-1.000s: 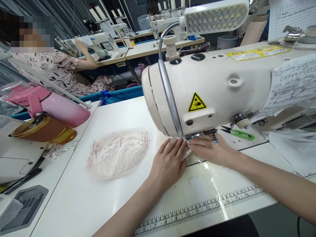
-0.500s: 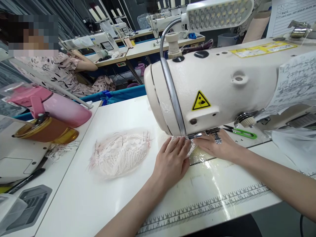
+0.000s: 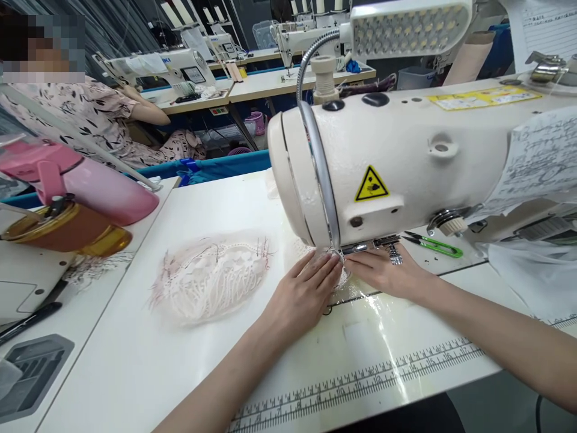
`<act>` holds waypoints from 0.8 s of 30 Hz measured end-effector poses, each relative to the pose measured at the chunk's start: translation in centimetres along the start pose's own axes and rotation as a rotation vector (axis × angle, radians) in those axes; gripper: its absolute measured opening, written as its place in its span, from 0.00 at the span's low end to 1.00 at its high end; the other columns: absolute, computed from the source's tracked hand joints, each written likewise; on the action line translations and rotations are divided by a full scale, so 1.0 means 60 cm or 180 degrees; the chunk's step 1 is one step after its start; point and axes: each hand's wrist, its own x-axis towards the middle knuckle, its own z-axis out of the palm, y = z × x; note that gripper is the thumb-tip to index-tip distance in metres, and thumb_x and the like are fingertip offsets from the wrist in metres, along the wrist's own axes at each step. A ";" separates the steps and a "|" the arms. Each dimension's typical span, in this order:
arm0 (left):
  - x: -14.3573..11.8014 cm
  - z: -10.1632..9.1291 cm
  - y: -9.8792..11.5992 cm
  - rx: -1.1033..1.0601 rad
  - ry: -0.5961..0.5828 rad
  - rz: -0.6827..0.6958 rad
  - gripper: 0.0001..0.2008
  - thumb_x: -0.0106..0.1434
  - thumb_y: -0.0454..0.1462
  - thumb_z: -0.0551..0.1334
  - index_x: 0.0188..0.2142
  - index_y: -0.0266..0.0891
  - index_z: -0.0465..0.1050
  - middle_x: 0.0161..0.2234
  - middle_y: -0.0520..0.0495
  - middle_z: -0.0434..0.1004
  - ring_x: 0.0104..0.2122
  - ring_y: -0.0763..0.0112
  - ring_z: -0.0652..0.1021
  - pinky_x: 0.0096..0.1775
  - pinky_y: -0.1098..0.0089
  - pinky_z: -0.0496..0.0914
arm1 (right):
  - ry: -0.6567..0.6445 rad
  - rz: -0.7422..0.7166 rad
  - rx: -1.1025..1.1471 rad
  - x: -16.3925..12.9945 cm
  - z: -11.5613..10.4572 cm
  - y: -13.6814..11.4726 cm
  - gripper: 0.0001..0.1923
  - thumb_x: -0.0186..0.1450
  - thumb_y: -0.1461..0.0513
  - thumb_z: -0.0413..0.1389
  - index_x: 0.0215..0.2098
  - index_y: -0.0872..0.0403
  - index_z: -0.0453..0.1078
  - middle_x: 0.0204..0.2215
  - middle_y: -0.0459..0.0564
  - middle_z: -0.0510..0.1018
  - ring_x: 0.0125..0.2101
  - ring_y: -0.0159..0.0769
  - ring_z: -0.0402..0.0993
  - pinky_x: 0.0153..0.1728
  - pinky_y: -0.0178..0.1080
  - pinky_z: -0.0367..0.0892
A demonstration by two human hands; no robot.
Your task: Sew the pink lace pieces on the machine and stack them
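Note:
A small piece of white lace (image 3: 344, 278) lies under the head of the sewing machine (image 3: 396, 162). My left hand (image 3: 303, 287) rests flat on its left part, fingers stretched toward the needle area. From the right, my right hand (image 3: 386, 269) reaches in beside the presser foot, its fingers extended low along the lace; the machine head hides some of the fingertips. The needle itself is out of sight. Left of my hands lies a pale lace piece (image 3: 211, 279) with loose dark threads along its edges.
Green thread snips (image 3: 435, 245) lie behind my right hand. A pink bottle (image 3: 103, 186) and an amber cup (image 3: 67, 228) stand at the left. White cloth (image 3: 532, 279) lies at the right, a printed ruler (image 3: 360, 382) along the front edge. A co-worker (image 3: 90, 120) sits beyond.
My left hand has slid slightly left and lies flatter, its fingers closer together. My right hand stays beside the presser foot. The view has shifted a little.

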 end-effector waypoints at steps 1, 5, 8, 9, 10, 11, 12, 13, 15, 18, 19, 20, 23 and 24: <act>-0.001 -0.001 -0.004 -0.0023 -0.0020 0.0012 0.19 0.69 0.33 0.49 0.58 0.32 0.64 0.57 0.43 0.67 0.57 0.62 0.70 0.59 0.55 0.64 | 0.0072 -0.0138 -0.0146 -0.001 0.001 -0.004 0.18 0.64 0.74 0.46 0.41 0.50 0.71 0.39 0.44 0.79 0.33 0.32 0.71 0.29 0.40 0.61; -0.003 -0.003 -0.013 -0.0084 -0.0076 0.0008 0.19 0.69 0.33 0.50 0.58 0.33 0.64 0.58 0.43 0.66 0.58 0.63 0.69 0.60 0.55 0.62 | 0.0268 -0.0410 -0.0202 -0.002 0.011 -0.020 0.15 0.67 0.71 0.46 0.45 0.53 0.70 0.39 0.44 0.80 0.42 0.31 0.71 0.39 0.39 0.64; -0.003 -0.003 -0.015 -0.0071 -0.0118 -0.0036 0.20 0.69 0.33 0.49 0.58 0.33 0.63 0.58 0.43 0.66 0.58 0.63 0.68 0.60 0.55 0.63 | 0.0448 -0.0467 -0.0068 0.000 0.017 -0.028 0.11 0.67 0.70 0.48 0.40 0.54 0.71 0.37 0.44 0.80 0.45 0.31 0.71 0.44 0.39 0.63; -0.002 -0.002 -0.015 -0.0057 -0.0114 -0.0047 0.20 0.69 0.33 0.49 0.58 0.33 0.63 0.58 0.43 0.66 0.58 0.63 0.69 0.60 0.55 0.63 | 0.0520 -0.0474 -0.0051 0.001 0.017 -0.029 0.11 0.66 0.70 0.50 0.39 0.54 0.72 0.36 0.44 0.80 0.44 0.32 0.71 0.44 0.39 0.64; -0.002 -0.002 -0.015 -0.0039 -0.0102 -0.0055 0.20 0.69 0.33 0.49 0.58 0.33 0.63 0.58 0.43 0.67 0.58 0.63 0.69 0.59 0.55 0.64 | 0.0582 -0.0474 -0.0044 0.001 0.018 -0.030 0.10 0.66 0.71 0.50 0.39 0.54 0.72 0.35 0.44 0.80 0.43 0.32 0.72 0.43 0.39 0.64; -0.002 -0.002 -0.014 -0.0018 -0.0083 -0.0066 0.20 0.69 0.33 0.49 0.58 0.33 0.63 0.58 0.43 0.67 0.57 0.62 0.69 0.59 0.55 0.64 | 0.0624 -0.0470 -0.0038 0.001 0.018 -0.030 0.10 0.65 0.71 0.51 0.38 0.54 0.72 0.35 0.44 0.80 0.43 0.32 0.73 0.43 0.39 0.65; -0.002 -0.002 -0.014 0.0002 -0.0066 -0.0075 0.20 0.69 0.34 0.49 0.58 0.33 0.64 0.57 0.43 0.68 0.57 0.62 0.69 0.59 0.55 0.64 | 0.0654 -0.0469 -0.0027 0.001 0.018 -0.029 0.10 0.65 0.71 0.51 0.38 0.54 0.72 0.35 0.44 0.80 0.43 0.32 0.73 0.44 0.39 0.66; -0.002 -0.002 -0.014 0.0021 -0.0049 -0.0083 0.19 0.69 0.34 0.49 0.58 0.33 0.64 0.57 0.43 0.68 0.57 0.61 0.69 0.58 0.55 0.65 | 0.0678 -0.0473 -0.0013 0.001 0.019 -0.029 0.11 0.65 0.71 0.51 0.38 0.54 0.73 0.35 0.44 0.80 0.43 0.32 0.73 0.45 0.39 0.67; -0.002 -0.002 -0.014 0.0040 -0.0023 -0.0102 0.19 0.69 0.35 0.49 0.57 0.34 0.65 0.57 0.43 0.69 0.57 0.60 0.69 0.58 0.55 0.65 | 0.0698 -0.0493 0.0032 0.000 0.021 -0.028 0.10 0.65 0.71 0.51 0.37 0.54 0.73 0.35 0.44 0.81 0.42 0.32 0.74 0.45 0.38 0.68; -0.002 -0.004 -0.015 0.0006 -0.0026 -0.0131 0.19 0.69 0.34 0.49 0.57 0.34 0.66 0.56 0.42 0.70 0.57 0.59 0.69 0.59 0.55 0.64 | 0.0604 -0.0542 0.0149 0.000 0.024 -0.029 0.10 0.64 0.71 0.51 0.37 0.55 0.73 0.35 0.45 0.81 0.41 0.32 0.74 0.45 0.38 0.70; -0.002 -0.004 -0.015 -0.0010 -0.0030 -0.0140 0.19 0.69 0.34 0.49 0.56 0.34 0.66 0.56 0.42 0.70 0.57 0.59 0.69 0.59 0.55 0.64 | 0.0570 -0.0537 0.0189 0.000 0.025 -0.030 0.10 0.64 0.72 0.51 0.37 0.56 0.73 0.34 0.46 0.81 0.41 0.32 0.74 0.45 0.39 0.70; -0.002 -0.005 -0.015 -0.0020 -0.0036 -0.0149 0.18 0.69 0.34 0.49 0.56 0.34 0.66 0.56 0.42 0.70 0.57 0.59 0.69 0.59 0.55 0.64 | 0.0550 -0.0531 0.0230 0.000 0.025 -0.030 0.10 0.64 0.72 0.51 0.37 0.56 0.73 0.34 0.46 0.81 0.41 0.32 0.74 0.45 0.39 0.70; -0.001 -0.004 -0.015 -0.0004 -0.0052 -0.0174 0.19 0.69 0.34 0.49 0.56 0.34 0.66 0.56 0.42 0.70 0.57 0.59 0.69 0.59 0.54 0.64 | 0.0538 -0.0520 0.0293 0.001 0.024 -0.031 0.11 0.63 0.73 0.51 0.37 0.56 0.73 0.34 0.47 0.81 0.40 0.33 0.75 0.45 0.39 0.70; -0.001 -0.004 -0.014 0.0022 -0.0056 -0.0183 0.19 0.69 0.33 0.49 0.56 0.34 0.66 0.55 0.42 0.70 0.57 0.59 0.69 0.58 0.54 0.64 | 0.0522 -0.0517 0.0287 0.001 0.024 -0.031 0.11 0.63 0.73 0.51 0.37 0.57 0.73 0.34 0.47 0.81 0.40 0.33 0.75 0.45 0.39 0.70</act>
